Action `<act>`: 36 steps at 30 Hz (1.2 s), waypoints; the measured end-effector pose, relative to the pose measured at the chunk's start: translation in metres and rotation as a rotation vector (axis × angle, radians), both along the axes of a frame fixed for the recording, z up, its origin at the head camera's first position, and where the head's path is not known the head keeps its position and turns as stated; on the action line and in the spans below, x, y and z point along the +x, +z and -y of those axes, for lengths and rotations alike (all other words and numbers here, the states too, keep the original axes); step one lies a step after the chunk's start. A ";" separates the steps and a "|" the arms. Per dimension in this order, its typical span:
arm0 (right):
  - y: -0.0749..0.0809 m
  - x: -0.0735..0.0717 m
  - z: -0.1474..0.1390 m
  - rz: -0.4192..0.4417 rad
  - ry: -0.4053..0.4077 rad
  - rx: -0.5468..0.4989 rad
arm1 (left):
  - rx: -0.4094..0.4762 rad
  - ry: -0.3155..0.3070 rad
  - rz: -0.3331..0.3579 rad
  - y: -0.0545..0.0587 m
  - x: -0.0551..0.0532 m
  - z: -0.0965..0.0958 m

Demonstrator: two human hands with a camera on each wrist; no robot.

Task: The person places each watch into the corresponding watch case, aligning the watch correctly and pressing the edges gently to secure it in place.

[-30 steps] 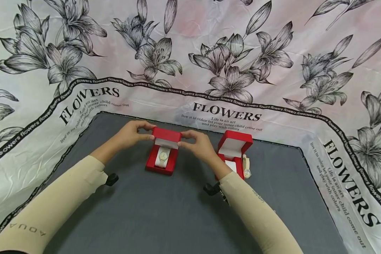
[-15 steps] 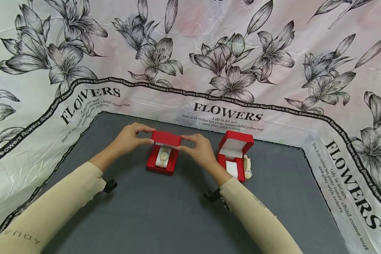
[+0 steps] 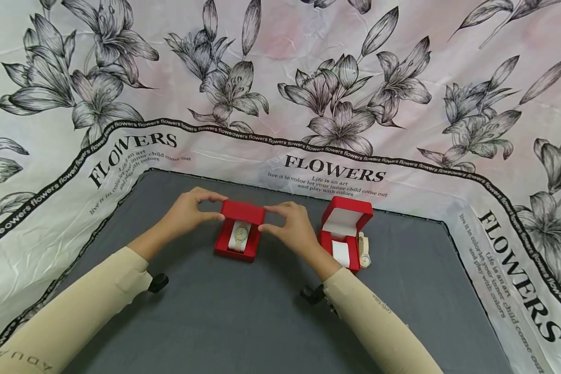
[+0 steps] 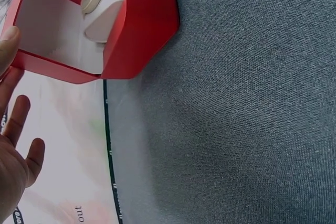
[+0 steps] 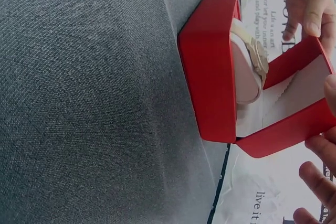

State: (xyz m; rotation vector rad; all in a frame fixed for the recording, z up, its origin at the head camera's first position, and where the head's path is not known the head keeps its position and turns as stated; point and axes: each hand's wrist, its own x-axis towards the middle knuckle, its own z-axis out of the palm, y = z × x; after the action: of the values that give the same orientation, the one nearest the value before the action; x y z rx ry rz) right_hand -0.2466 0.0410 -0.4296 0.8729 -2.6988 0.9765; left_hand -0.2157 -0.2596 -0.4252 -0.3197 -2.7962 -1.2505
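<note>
A red watch box (image 3: 235, 255) stands on the grey cloth, its lid (image 3: 243, 212) tilted forward over the base, partly raised. Inside, a cream-strapped watch (image 3: 240, 234) wraps round a white cushion (image 4: 107, 22). My left hand (image 3: 187, 210) pinches the lid's left side between thumb and fingers. On the opposite side my right hand (image 3: 293, 224) pinches the lid the same way. In the right wrist view, the lid's pale inner lining (image 5: 300, 90) shows beyond the watch.
To the right, a second red box (image 3: 352, 205) stands wide open with a bare white cushion (image 3: 341, 254). Another cream watch (image 3: 363, 250) lies against its right side. Behind the grey cloth (image 3: 243, 322) rises a floral-print backdrop (image 3: 271, 88).
Both hands have come down and slightly toward me with the lid, which tilts further over the watch. Its pale inside no longer shows in the head view. The second box stays put.
</note>
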 end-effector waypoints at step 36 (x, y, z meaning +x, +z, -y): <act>-0.019 0.008 -0.006 -0.436 0.184 0.099 | -0.050 -0.108 -0.246 -0.015 0.014 0.001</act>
State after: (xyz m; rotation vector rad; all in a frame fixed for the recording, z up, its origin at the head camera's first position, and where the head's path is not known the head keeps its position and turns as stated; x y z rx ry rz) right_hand -0.2387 0.0471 -0.4482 1.2100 -2.3399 0.5955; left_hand -0.2019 -0.2606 -0.4405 -0.5910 -2.6334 -1.0777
